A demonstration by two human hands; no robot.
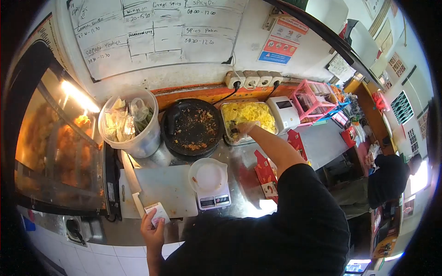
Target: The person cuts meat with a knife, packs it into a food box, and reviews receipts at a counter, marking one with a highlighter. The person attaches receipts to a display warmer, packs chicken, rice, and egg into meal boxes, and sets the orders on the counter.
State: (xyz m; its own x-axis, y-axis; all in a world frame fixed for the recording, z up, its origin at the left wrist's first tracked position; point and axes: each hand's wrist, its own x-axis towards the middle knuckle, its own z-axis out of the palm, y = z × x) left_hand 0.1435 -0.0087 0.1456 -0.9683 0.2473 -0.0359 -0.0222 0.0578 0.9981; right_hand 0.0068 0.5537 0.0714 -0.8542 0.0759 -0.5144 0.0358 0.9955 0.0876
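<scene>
My left hand [154, 230] is closed on a small white printed paper packet [158, 213] near the front edge of the counter, beside a knife's white handle. My right hand [247, 130] seems to wear a clear plastic glove. It reaches into a clear tray [276, 126] of yellow food [251, 112], at a dark patch on the tray's near left side. What its fingers do there is hidden. Left of the tray sits a black stone mortar [191, 131] with reddish bits. In front of the mortar a white bowl [208, 175] rests on a digital kitchen scale [214, 198].
A long knife [130, 175] lies on a white cutting board [159, 191]. Behind stands a white bucket [142, 143] of plastic packets. A lit display case [57, 138] is at left. Red boxes [265, 175] stand under my right arm. Another person [389, 181] is at far right.
</scene>
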